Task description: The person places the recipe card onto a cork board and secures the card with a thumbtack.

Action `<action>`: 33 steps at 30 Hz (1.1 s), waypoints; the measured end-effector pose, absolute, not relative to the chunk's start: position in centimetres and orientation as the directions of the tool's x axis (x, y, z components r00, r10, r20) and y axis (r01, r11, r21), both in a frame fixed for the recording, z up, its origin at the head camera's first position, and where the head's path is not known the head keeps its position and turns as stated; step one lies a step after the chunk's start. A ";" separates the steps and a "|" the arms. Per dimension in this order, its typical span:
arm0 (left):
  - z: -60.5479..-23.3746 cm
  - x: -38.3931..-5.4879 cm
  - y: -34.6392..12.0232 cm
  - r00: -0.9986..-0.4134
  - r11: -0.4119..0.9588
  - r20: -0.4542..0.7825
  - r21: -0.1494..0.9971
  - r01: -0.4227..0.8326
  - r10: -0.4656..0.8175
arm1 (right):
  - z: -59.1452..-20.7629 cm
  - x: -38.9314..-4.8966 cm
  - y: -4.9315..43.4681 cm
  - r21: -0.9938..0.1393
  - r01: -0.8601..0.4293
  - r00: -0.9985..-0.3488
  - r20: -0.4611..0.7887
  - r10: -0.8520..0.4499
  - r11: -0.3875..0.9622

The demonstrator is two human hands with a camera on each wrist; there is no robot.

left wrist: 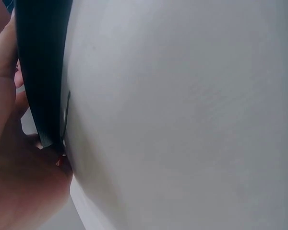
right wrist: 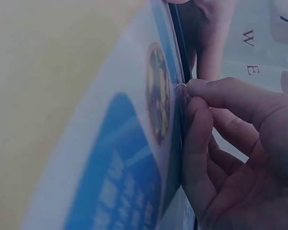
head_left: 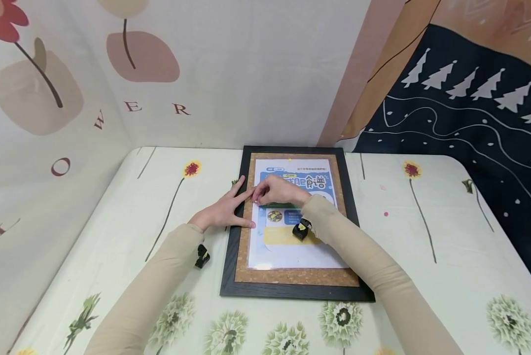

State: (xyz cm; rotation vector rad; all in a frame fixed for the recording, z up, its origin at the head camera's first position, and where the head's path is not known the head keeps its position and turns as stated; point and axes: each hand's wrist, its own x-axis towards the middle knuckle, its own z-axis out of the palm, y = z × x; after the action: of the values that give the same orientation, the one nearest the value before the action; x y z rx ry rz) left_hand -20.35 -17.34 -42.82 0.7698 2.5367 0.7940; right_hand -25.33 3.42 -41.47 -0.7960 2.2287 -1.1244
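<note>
A laminated sheet with blue and yellow print lies on a cork board in a black frame. My left hand rests spread across the frame's left side, thumb and index finger reaching toward the sheet's left edge. Between thumb and forefinger, my right hand pinches a small clear push pin at that same edge; the fingers mostly hide it. In the left wrist view, the dark frame edge stands beside the left hand. A yellow pin sits at the sheet's top.
The board lies on a table under a white floral cloth, its far edge close to a printed curtain. A dark curtain with white trees hangs at the right. Small pink dots lie right of the board.
</note>
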 end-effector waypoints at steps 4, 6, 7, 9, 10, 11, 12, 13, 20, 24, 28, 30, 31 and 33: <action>-42.8 -20.3 -17.3 -0.782 0.696 -0.187 0.607 0.384 0.594 | -41.4 -25.4 3.4 -0.823 -0.275 -0.692 -0.189 -0.697 0.496; -42.8 -20.3 -17.3 -0.782 0.699 -0.192 0.605 0.381 0.593 | -41.4 -25.5 3.4 -0.820 -0.279 -0.690 -0.190 -0.699 0.499; -42.8 -20.3 -17.3 -0.782 0.700 -0.193 0.604 0.382 0.593 | -41.4 -25.5 3.4 -0.819 -0.282 -0.689 -0.190 -0.700 0.500; -42.8 -20.4 -17.3 -0.781 0.699 -0.190 0.602 0.386 0.595 | -41.3 -25.4 3.3 -0.818 -0.286 -0.689 -0.187 -0.700 0.499; -42.9 -20.4 -17.3 -0.781 0.698 -0.188 0.602 0.388 0.596 | -41.3 -25.4 3.3 -0.818 -0.289 -0.688 -0.184 -0.702 0.498; -42.8 -20.4 -17.3 -0.780 0.698 -0.188 0.601 0.388 0.596 | -41.3 -25.4 3.3 -0.818 -0.292 -0.687 -0.181 -0.704 0.496; -42.8 -20.4 -17.3 -0.780 0.697 -0.187 0.602 0.390 0.597 | -41.2 -25.4 3.3 -0.819 -0.295 -0.684 -0.178 -0.707 0.492; -42.9 -20.5 -17.3 -0.780 0.696 -0.185 0.603 0.390 0.598 | -41.2 -25.3 3.3 -0.822 -0.297 -0.681 -0.175 -0.711 0.486; -42.7 -20.3 -17.4 -0.778 0.690 -0.188 0.614 0.384 0.600 | -41.5 -25.3 3.5 -0.846 -0.276 -0.662 -0.177 -0.728 0.457; -42.8 -20.4 -17.4 -0.779 0.693 -0.190 0.611 0.382 0.597 | -41.9 -25.4 3.8 -0.879 -0.219 -0.668 -0.182 -0.722 0.424; -42.8 -20.4 -17.3 -0.781 0.700 -0.202 0.609 0.373 0.591 | -42.1 -25.5 3.9 -0.910 -0.161 -0.674 -0.182 -0.716 0.383; -42.8 -20.4 -17.3 -0.782 0.704 -0.206 0.607 0.369 0.588 | -42.2 -25.5 3.9 -0.914 -0.158 -0.672 -0.178 -0.719 0.374; -42.8 -20.4 -17.3 -0.783 0.705 -0.206 0.606 0.368 0.586 | -42.1 -25.5 3.9 -0.913 -0.163 -0.671 -0.175 -0.721 0.374; -42.7 -20.3 -17.3 -0.785 0.708 -0.208 0.604 0.366 0.583 | -42.1 -25.5 3.8 -0.908 -0.180 -0.667 -0.169 -0.725 0.378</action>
State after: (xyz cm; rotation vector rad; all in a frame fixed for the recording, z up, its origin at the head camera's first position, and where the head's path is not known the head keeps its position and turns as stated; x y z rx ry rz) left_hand -20.29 -17.33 -42.68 0.7357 2.5305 0.7773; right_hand -25.49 3.82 -42.10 -0.7764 2.0821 -1.2729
